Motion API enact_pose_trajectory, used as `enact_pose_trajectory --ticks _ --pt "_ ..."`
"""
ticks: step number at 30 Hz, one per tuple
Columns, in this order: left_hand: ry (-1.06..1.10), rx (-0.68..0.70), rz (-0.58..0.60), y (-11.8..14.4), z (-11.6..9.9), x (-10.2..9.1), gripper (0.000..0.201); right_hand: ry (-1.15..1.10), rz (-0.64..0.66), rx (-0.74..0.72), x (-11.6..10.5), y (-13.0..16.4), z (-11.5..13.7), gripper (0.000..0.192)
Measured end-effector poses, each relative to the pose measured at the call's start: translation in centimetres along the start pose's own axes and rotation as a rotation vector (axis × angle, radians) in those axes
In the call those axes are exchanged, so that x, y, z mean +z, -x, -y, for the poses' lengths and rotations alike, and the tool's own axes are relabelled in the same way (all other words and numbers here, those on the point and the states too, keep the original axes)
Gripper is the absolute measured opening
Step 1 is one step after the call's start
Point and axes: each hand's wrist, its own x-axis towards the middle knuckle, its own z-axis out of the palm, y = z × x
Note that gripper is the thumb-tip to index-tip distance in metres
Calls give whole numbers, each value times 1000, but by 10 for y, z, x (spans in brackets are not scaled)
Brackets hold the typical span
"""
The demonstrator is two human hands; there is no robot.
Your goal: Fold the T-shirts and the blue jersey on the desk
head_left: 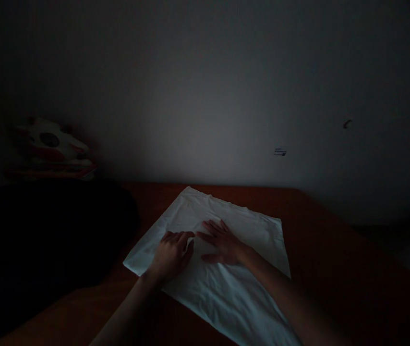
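A white cloth (219,293), thin and slightly wrinkled, lies spread at an angle over the wooden tabletop. My right hand (223,245) rests flat on the middle of it with fingers spread. Just left of it, my left hand (172,252) is on the cloth too, its fingers bent and the thumb apart from the index finger. No fabric shows gripped in either hand. The left fingertips come close to the right hand's fingers; whether they touch is hard to tell in the dim light.
The reddish-brown table (262,193) meets a grey wall (208,96) at the back. A large black item (46,235) covers the left side. Behind it sits a white and red object (54,142), perhaps a plush toy. A small dark marking (280,152) is on the wall.
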Motion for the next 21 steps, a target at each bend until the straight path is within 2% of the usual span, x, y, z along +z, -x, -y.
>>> enact_pose_trajectory --ticks 5,11,16,21 --pt "48 45 124 1 -18 2 30 22 -94 166 1 2 -20 82" --pt "44 -70 164 0 -7 1 31 55 -170 409 2 21 -58 81" --pt "62 -114 184 -3 -3 2 28 89 -218 589 2 51 -100 81" --pt "130 -197 258 -5 -2 4 29 131 -247 767 8 101 -156 80"
